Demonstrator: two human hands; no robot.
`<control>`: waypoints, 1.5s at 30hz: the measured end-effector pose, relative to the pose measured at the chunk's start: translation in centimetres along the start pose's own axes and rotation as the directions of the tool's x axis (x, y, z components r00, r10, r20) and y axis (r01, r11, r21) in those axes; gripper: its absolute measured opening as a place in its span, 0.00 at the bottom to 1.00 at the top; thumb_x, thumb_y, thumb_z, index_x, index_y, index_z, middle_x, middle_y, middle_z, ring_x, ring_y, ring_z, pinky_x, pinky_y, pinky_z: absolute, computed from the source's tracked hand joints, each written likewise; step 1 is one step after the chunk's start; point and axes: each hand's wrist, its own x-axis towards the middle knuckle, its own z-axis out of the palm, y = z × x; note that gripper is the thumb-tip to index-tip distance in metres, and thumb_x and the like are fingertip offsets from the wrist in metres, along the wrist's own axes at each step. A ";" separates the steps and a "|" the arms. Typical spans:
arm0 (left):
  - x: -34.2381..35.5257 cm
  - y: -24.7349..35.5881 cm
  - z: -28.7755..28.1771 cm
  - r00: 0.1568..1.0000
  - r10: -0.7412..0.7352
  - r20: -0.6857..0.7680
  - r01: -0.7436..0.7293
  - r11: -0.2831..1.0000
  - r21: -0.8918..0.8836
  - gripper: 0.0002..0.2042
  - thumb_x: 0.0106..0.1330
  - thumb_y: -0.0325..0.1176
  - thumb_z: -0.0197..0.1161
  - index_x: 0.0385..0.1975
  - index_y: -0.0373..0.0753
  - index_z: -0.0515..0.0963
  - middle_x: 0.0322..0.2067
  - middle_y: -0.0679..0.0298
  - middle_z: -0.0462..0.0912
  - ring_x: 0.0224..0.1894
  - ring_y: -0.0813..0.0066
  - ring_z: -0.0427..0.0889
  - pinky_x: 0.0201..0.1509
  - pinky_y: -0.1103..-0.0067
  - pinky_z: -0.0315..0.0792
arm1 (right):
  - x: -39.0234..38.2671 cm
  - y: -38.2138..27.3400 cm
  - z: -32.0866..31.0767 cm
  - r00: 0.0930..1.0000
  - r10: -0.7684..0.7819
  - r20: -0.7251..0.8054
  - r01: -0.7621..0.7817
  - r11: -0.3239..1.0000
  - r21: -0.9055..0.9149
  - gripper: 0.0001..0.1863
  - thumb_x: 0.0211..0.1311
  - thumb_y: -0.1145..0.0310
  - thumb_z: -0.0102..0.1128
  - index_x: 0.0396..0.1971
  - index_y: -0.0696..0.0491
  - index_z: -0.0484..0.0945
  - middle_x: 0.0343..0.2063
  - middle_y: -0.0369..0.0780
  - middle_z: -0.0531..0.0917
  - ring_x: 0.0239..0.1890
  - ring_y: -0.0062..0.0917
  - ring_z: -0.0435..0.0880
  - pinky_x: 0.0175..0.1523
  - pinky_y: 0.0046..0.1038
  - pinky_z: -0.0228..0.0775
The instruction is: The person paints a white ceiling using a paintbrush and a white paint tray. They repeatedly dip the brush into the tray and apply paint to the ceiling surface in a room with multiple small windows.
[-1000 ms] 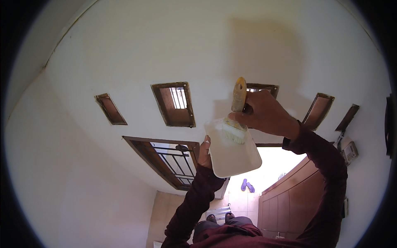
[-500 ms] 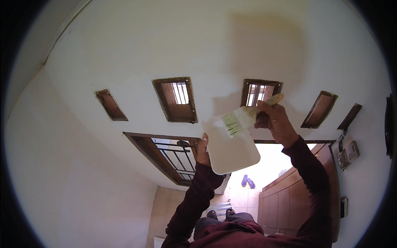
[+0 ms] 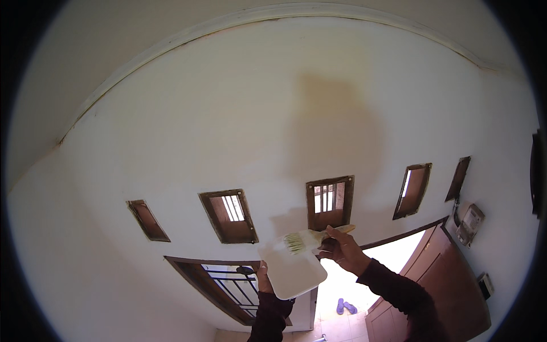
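A shallow white plastic container (image 3: 293, 273) is held at the lower middle by my left hand (image 3: 263, 273), its fingers at the container's left side. My right hand (image 3: 345, 251) grips a paintbrush (image 3: 305, 242) by its pale, stained handle, with the greenish-white bristles pointing left over the top of the container. The bristles' contact with the paint cannot be made out clearly. A white wall (image 3: 228, 114) faces me, with a soft shadow on it above the brush.
Small brown-framed openings (image 3: 221, 216) cross the wall. Below are a barred window (image 3: 228, 285) and an open brown door (image 3: 444, 290). Purple slippers (image 3: 346, 306) lie on the tiled floor. A meter box (image 3: 470, 222) is on the right wall. A cornice (image 3: 273, 11) runs along the top.
The view has tilted up, showing the cornice and more wall. The brush has turned from upright to sideways above the container, still in my right hand; both hands appear lower in view.
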 end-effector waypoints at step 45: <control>-8.1 -1.5 -7.6 0.987 -0.054 -0.154 0.065 0.996 0.066 0.42 0.58 0.68 0.50 0.65 0.41 0.60 0.55 0.50 0.73 0.52 0.48 0.79 0.49 0.53 0.79 | 6.1 -24.4 7.5 0.021 -0.965 0.262 0.612 -0.195 -0.766 0.12 0.62 0.65 0.64 0.39 0.58 0.80 0.26 0.37 0.85 0.28 0.19 0.84 0.35 0.21 0.76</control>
